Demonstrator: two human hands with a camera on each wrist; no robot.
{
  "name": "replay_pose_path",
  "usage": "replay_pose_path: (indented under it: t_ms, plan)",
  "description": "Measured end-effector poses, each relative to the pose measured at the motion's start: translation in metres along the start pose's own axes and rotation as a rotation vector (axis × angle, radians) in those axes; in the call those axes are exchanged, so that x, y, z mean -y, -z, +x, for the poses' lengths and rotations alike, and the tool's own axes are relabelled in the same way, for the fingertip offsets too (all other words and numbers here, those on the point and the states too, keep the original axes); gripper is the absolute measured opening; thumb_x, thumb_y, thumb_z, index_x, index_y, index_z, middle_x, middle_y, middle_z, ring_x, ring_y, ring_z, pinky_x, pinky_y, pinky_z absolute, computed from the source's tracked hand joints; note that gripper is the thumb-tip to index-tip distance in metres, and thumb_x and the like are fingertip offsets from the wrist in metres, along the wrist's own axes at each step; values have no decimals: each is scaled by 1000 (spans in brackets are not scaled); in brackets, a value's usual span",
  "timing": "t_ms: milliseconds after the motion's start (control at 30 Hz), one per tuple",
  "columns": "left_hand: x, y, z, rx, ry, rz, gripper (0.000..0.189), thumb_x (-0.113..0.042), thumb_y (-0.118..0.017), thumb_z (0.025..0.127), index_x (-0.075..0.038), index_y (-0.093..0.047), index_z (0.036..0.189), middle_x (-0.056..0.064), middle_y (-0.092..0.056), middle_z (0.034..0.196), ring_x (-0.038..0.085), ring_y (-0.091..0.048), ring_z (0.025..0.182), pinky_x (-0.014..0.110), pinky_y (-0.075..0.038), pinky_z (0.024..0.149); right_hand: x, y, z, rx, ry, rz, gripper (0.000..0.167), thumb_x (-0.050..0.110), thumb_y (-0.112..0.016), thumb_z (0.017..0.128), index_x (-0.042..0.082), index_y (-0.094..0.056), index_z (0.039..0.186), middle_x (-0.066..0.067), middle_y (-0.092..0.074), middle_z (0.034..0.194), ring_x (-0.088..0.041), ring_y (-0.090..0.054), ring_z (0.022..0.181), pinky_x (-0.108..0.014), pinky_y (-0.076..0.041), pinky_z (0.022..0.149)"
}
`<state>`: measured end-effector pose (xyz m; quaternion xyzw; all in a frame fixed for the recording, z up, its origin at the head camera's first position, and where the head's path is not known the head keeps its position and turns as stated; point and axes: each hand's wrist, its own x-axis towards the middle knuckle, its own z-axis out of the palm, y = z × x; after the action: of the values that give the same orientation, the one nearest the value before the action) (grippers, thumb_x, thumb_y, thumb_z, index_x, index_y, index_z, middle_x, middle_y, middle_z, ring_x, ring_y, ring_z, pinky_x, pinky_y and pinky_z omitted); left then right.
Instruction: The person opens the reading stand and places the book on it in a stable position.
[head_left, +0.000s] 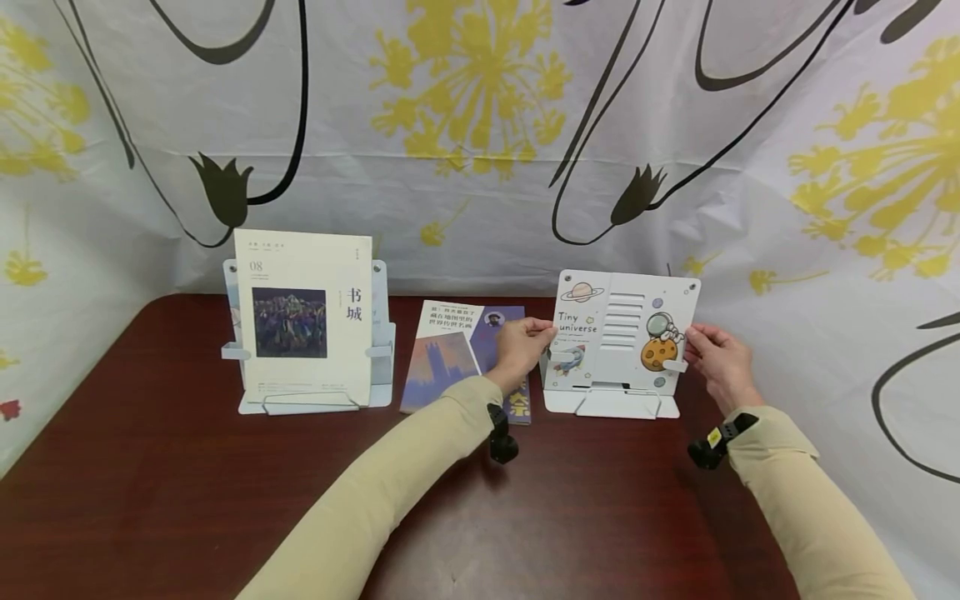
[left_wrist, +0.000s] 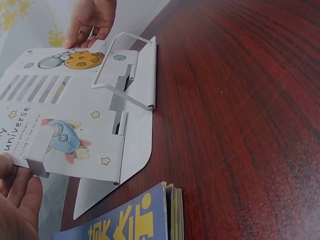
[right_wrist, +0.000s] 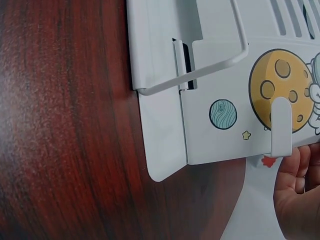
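A white metal book stand (head_left: 618,342) with cartoon planets and the words "Tiny universe" stands tilted back on the table, with no book on it. My left hand (head_left: 519,350) pinches its left edge beside the rocket picture. On the opposite edge, my right hand (head_left: 723,367) grips near the astronaut and the orange planet (right_wrist: 282,90), its fingers partly behind the panel. At the stand's foot, the wire page holder (left_wrist: 125,75) sticks out over the base plate. A small side clip (right_wrist: 281,125) shows close to the right fingers.
Two overlapping books (head_left: 442,371), one with a purple cover, lie flat under my left forearm's end. Farther left, a second stand (head_left: 381,333) props up a cream book (head_left: 307,267). A patterned white cloth (head_left: 465,225) hangs behind the dark red wooden table (head_left: 150,467).
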<state>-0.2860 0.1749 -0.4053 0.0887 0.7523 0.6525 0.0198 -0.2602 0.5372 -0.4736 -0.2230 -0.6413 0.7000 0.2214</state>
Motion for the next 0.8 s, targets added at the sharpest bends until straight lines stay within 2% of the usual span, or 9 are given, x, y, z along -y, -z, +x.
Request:
replay_pose_path:
  t_ms: [100, 233, 333, 400, 467, 567, 700, 767, 800]
  plan:
    - [0, 0, 0, 0, -11, 7, 13, -17, -71, 85, -7, -75, 91, 7, -73, 83, 10, -64, 65, 16, -43, 51, 14, -5, -13, 30, -30, -47, 16, 28, -75, 79, 19, -68, 90, 8, -65, 76, -6, -61, 68, -20, -53, 60]
    - [-1, 1, -1, 0, -23, 19, 13, -17, -71, 85, -6, -75, 91, 8, -73, 83, 8, -63, 64, 15, -44, 52, 31, -11, -28, 56, -72, -18, 4, 19, -71, 84, 17, -69, 87, 4, -65, 76, -10, -62, 68, -24, -53, 59]
    - [-1, 1, -1, 2, -20, 26, 13, -17, -71, 85, -6, -75, 92, 7, -73, 84, 8, -64, 65, 15, -44, 52, 25, -9, -22, 19, -72, -9, 12, 23, -74, 80, 16, -70, 90, 3, -66, 78, -10, -62, 69, -23, -54, 58]
    - [-1, 1, -1, 4, -17, 29, 13, -17, -70, 85, -7, -75, 92, 7, -73, 84, 8, -64, 66, 15, -44, 52, 16, -6, -14, 4, -60, -50, 18, 29, -76, 78, 19, -69, 92, 6, -66, 80, -7, -62, 70, -21, -54, 61]
    - [-1, 1, -1, 7, -17, 30, 13, -17, -70, 85, -7, -75, 92, 7, -73, 84, 8, -64, 66, 15, -44, 52, 6, -1, -5, -14, -37, -45, 25, 34, -77, 75, 20, -70, 94, 8, -66, 80, -5, -62, 70, -20, -53, 60]
    - [-1, 1, -1, 7, -18, 29, 13, -17, -70, 85, -7, -75, 92, 6, -73, 84, 7, -63, 65, 16, -44, 53, 8, 0, -6, 10, -38, -51, 23, 33, -75, 78, 20, -69, 95, 7, -65, 82, -6, -61, 72, -20, -53, 61]
    - [-1, 1, -1, 7, -17, 29, 13, -18, -70, 85, -8, -75, 92, 6, -73, 85, 7, -64, 67, 15, -44, 53, 38, -17, -39, 11, -84, -75, 11, 25, -70, 84, 18, -68, 91, 5, -65, 79, -8, -61, 71, -22, -54, 62]
    - [0, 2, -1, 14, -20, 17, 14, -18, -70, 85, -7, -74, 94, 6, -73, 87, 9, -65, 70, 15, -45, 54, 54, -28, -58, -7, -83, -88, 7, 23, -68, 86, 17, -67, 88, 6, -64, 76, -8, -61, 68, -22, -53, 61]
    - [1, 4, 0, 21, -25, 9, 15, -17, -69, 86, -7, -74, 95, 7, -73, 88, 11, -67, 72, 15, -46, 55, 61, -33, -68, -21, -73, -59, 5, 20, -67, 87, 15, -67, 86, 6, -64, 74, -7, -61, 66, -21, -53, 60]
